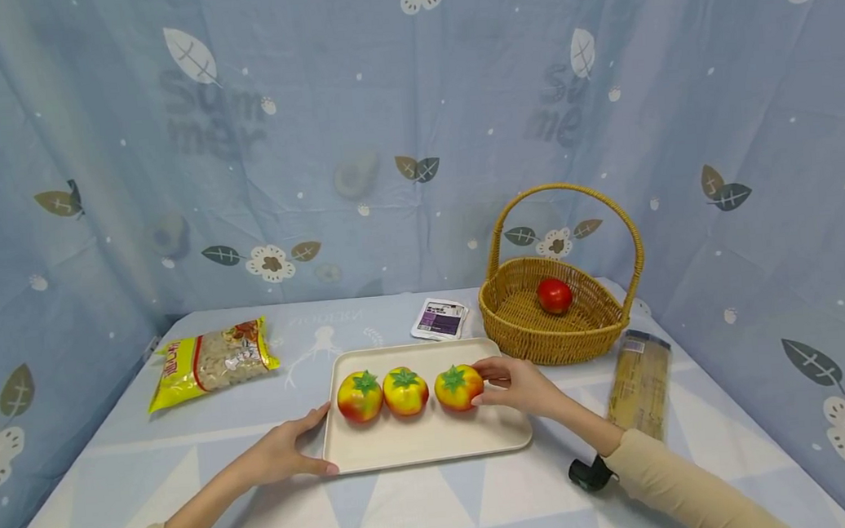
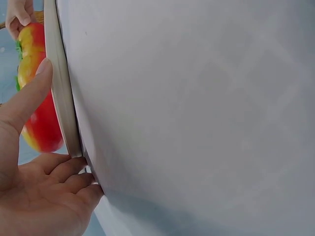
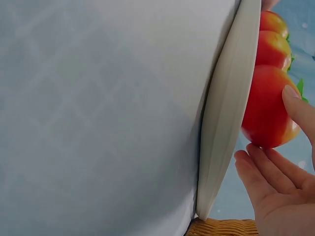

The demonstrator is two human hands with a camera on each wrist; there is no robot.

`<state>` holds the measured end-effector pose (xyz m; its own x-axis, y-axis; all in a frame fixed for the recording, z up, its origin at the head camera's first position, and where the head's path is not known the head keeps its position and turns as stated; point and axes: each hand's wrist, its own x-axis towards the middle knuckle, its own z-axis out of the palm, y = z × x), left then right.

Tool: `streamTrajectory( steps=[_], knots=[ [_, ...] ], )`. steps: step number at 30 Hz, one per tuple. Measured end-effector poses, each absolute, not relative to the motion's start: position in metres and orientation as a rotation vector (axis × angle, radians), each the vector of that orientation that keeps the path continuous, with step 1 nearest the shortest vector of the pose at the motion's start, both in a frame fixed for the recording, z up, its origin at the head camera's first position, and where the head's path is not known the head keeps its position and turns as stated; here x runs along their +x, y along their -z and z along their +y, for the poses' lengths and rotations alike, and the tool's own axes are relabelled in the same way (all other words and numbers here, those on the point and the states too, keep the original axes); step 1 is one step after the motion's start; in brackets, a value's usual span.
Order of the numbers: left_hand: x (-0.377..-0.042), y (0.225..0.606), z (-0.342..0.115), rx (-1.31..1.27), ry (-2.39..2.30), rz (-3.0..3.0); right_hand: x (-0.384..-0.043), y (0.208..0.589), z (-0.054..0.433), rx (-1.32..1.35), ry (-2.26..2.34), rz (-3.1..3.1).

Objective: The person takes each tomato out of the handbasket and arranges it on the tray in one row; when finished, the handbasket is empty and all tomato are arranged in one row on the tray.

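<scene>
Rightmost fruit (image 1: 459,388), red and yellow with a green leafy crown, sits on a cream tray (image 1: 435,443), last in a row with a middle fruit (image 1: 405,394) and a left fruit (image 1: 360,399). All three crowns point upward. Each fruit is round, so the long axis to note is that of their row, running left to right along the tray's length. Left and middle fruits lie just beside each other; a narrow gap parts the middle one from the rightmost.

The person's right hand (image 1: 515,384) reaches in from the lower right, fingers bent, holding the rightmost fruit between thumb and fingertips. Their left hand (image 1: 284,452) comes from the lower left, spread wide, thumb at the tray's near left corner and fingers along its left end, touching it.

Behind the tray's right end stands a wicker basket (image 1: 546,344) with a tall handle and a red fruit (image 1: 555,296) inside. A yellow bag (image 1: 216,364) lies slanted on the table's (image 1: 411,518) left side.
</scene>
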<state>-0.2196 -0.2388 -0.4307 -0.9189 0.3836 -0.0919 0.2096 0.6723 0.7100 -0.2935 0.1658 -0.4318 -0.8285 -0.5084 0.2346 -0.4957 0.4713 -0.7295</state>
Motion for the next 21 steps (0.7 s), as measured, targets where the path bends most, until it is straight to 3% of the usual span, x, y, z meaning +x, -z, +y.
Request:
streamTrajectory(
  steps=[21],
  knots=[
    [-0.2183, 0.4298, -0.239, 0.493, -1.075, 2.646, -0.2978, 0.4342, 0.1617, -0.956, 1.193, 2.741]
  ],
)
